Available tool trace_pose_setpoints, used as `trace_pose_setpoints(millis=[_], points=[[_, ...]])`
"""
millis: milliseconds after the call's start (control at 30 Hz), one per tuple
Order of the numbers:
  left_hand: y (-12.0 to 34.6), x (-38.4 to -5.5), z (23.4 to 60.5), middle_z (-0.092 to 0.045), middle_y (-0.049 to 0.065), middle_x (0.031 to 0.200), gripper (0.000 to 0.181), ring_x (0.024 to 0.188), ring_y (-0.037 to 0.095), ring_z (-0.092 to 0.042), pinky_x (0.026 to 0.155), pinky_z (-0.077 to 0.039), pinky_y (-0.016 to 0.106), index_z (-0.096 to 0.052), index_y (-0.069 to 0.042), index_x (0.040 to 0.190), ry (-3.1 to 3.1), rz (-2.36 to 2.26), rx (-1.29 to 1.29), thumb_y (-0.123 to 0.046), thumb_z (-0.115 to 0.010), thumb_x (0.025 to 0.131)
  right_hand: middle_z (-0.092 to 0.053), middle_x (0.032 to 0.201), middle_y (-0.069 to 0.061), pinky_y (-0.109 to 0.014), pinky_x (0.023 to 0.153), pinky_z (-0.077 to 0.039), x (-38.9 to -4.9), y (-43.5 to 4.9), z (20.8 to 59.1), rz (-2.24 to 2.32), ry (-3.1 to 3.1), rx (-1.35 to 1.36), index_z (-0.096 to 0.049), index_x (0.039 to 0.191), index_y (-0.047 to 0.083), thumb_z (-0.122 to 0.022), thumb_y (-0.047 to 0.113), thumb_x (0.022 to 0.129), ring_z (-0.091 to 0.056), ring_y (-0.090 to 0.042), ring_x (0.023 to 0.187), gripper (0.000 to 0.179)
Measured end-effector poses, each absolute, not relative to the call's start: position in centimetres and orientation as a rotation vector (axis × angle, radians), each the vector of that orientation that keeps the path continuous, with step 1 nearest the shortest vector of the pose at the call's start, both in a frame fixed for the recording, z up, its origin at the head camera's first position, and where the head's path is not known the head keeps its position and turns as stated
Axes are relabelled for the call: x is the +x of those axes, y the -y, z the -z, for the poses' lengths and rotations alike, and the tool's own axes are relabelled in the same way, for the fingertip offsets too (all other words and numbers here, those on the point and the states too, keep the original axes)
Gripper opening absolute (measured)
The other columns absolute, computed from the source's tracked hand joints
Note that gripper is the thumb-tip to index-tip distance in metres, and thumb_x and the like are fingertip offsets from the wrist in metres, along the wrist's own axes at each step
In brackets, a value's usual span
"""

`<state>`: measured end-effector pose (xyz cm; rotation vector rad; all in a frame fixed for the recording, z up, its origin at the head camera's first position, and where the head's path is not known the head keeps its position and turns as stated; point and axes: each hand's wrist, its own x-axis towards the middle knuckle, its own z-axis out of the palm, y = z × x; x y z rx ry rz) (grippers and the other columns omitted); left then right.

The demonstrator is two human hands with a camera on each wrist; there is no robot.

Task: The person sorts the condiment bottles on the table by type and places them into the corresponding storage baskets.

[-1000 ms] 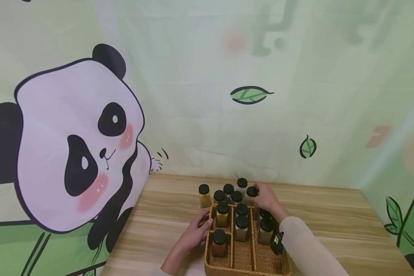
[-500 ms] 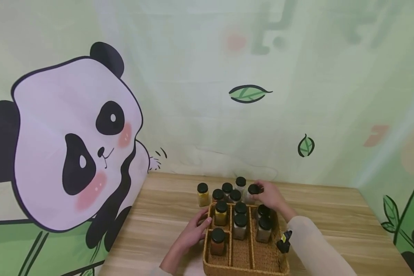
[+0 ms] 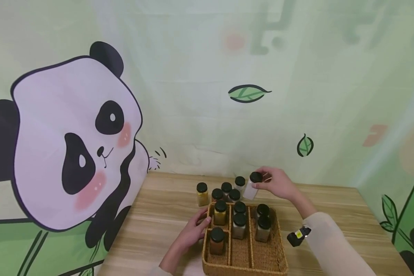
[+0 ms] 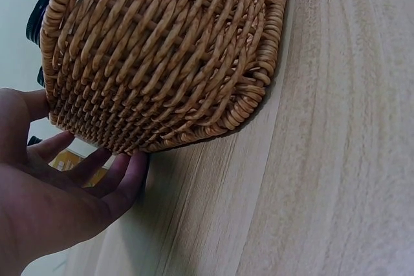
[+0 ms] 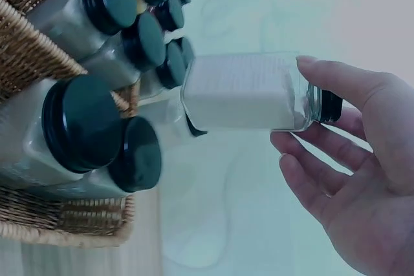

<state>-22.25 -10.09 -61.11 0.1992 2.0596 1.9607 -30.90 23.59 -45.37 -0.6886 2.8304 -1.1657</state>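
My right hand (image 3: 279,183) pinches a square clear jar (image 5: 242,92) of white contents near its black lid, tilted above the table behind the basket. Its thumb and fingers lie about the jar's neck in the right wrist view. My left hand (image 3: 192,232) rests against the back left corner of a divided wicker basket (image 3: 245,270), fingertips touching the woven wall (image 4: 162,63) and thumb by the rim. Within the basket stand a yellow jar (image 3: 220,217), a reddish-brown jar (image 3: 216,245) and several pale jars (image 3: 239,230), all black-lidded.
Behind the basket, several more jars (image 3: 239,186) stand close together, and a yellow one (image 3: 202,196) stands to their left. The wooden table (image 3: 338,218) ends at a printed panda backdrop (image 3: 193,115). A black device (image 3: 298,235) sits at my right wrist.
My right hand has lifted the white jar off the table, up and a little back, and tilted it. The left hand stays at the basket.
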Motion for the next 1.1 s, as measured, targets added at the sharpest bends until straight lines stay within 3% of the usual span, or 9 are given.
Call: trace_pose_setpoints(millis=[300, 533, 667, 833, 1100], points=[[10.1, -22.2, 61.0, -0.036, 0.029, 0.163, 0.06, 0.146, 0.049, -0.042, 0.099, -0.058, 0.053, -0.033, -0.009, 0.166, -2.057, -1.958, 0.197, -0.033, -0.051, 0.114, -0.073, 0.104, -0.001, -0.038, 0.084, -0.062, -28.5, -22.4, 44.0, 1.178, -2.747, -0.844, -0.073, 0.122, 0.004, -0.087, 0.026, 0.091, -0.068, -0.018, 0.094, 0.041], [10.1, -22.2, 61.0, -0.036, 0.029, 0.163, 0.06, 0.146, 0.05, -0.041, 0.1, -0.058, 0.054, -0.033, -0.009, 0.166, -2.062, -1.947, 0.194, -0.034, -0.052, 0.114, -0.074, 0.108, 0.001, -0.043, 0.088, -0.061, -26.2, -21.6, 43.0, 1.076, -2.746, -0.972, -0.073, 0.126, 0.001, -0.086, 0.035, 0.091, -0.068, -0.015, 0.096, 0.051], [10.1, -22.3, 61.0, -0.037, 0.028, 0.163, 0.06, 0.147, 0.05, -0.04, 0.1, -0.057, 0.053, -0.034, -0.01, 0.165, -2.07, -1.947, 0.196, -0.033, -0.052, 0.114, -0.074, 0.105, 0.007, -0.043, 0.089, -0.061, -24.9, -21.1, 42.8, 1.001, -2.729, -1.051, -0.075, 0.121, 0.009, -0.084, 0.041, 0.092, -0.068, -0.011, 0.094, 0.045], [10.2, -22.4, 61.0, -0.037, 0.03, 0.162, 0.06, 0.147, 0.05, -0.04, 0.1, -0.058, 0.053, -0.034, -0.008, 0.165, -2.079, -1.944, 0.211, -0.033, -0.052, 0.114, -0.07, 0.095, 0.014, -0.039, 0.084, -0.061, -23.5, -20.7, 43.9, 0.968, -2.651, -1.076, -0.074, 0.11, 0.018, -0.082, 0.043, 0.094, -0.068, -0.008, 0.087, 0.031], [10.2, -22.2, 60.8, -0.035, 0.031, 0.163, 0.059, 0.146, 0.051, -0.041, 0.099, -0.058, 0.055, -0.034, -0.007, 0.165, -2.067, -1.961, 0.22, -0.031, -0.051, 0.114, -0.072, 0.101, 0.011, -0.031, 0.077, -0.06, -22.0, -20.4, 46.9, 1.018, -2.585, -1.048, -0.075, 0.118, 0.013, -0.084, 0.043, 0.093, -0.069, -0.01, 0.087, 0.04]])
